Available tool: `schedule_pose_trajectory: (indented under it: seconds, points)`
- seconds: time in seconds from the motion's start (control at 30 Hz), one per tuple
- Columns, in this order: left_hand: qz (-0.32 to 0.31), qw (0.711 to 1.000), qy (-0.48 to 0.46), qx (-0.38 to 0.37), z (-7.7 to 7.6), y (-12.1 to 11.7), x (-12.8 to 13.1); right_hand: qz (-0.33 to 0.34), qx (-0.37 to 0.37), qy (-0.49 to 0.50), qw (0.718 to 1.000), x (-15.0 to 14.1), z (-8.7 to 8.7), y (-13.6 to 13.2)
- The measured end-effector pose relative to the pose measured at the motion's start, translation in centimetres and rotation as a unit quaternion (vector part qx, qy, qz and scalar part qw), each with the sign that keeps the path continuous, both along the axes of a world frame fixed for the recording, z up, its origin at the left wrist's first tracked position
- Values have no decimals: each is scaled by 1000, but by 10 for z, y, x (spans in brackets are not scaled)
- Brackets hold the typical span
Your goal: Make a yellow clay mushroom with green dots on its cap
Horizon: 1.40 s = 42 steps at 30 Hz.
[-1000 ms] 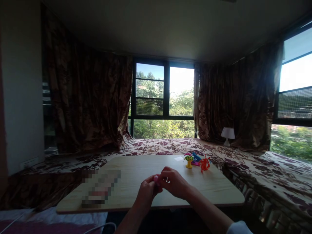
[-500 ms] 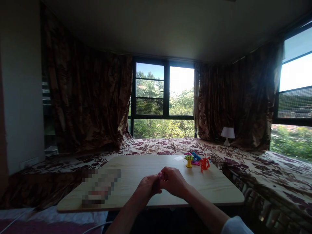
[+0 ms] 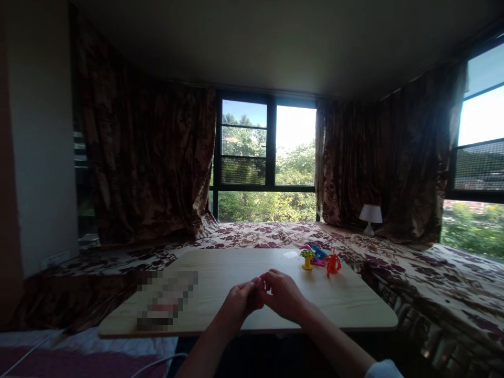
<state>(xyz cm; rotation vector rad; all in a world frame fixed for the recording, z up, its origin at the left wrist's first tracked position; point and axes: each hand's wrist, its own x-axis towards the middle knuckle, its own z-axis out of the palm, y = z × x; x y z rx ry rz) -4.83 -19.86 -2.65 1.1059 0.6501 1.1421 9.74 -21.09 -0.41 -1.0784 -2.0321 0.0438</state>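
My two hands meet over the front middle of the light wooden table, with their fingertips together. Between them is a small pink lump, possibly modelling clay, mostly covered by fingers. My left hand is closed around its lower left side. From the right, my right hand pinches at the same lump with bent fingers. Beyond the right hand stand small colourful figures: a yellow tree shape with a green speckled top, a blue figure with pink parts beside it, and an orange many-armed figure.
A white scrap lies near the table's far edge. At the table's left is a blurred-out flat object. Flower-patterned cloth covers the ledge behind, where a small white lamp stands. A pale cable runs at lower left.
My fingers have shifted slightly around the pink lump, and less of it shows now. The whole view has moved a little; the figures stay in place on the table.
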Motion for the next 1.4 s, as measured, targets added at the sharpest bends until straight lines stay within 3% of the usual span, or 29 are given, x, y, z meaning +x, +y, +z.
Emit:
schedule_pose_trajectory:
  seconds: [0.1,0.17,0.3,0.43,0.6,0.8,0.9,1.13,1.27,1.4]
  points:
    - [9,999,40,31,3,-5,-1,71,-5,-31,997,9,10,-6]
    - [25,995,75,64,9,-10,1,82,-1,-29,996,11,14,-7]
    - [84,990,86,79,17,-15,11,7,12,1,1000,3,14,-4]
    - [105,993,53,26,11,-6,21,-79,26,13,996,-9,5,8]
    - [67,997,27,-2,1,6,19,-116,8,41,992,-13,-12,19]
    - [47,997,58,-25,-7,6,5,15,-21,-16,1000,2,-7,5]
    - [49,995,86,-23,-9,9,1,33,-17,-51,998,5,2,-2]
    - [52,991,125,-12,3,6,6,-66,11,-69,995,-5,-2,3]
    - [6,998,53,-40,7,-4,6,-122,6,-23,992,-5,-9,11]
    - [-5,998,31,-59,2,-8,4,-90,-3,16,996,0,-10,11]
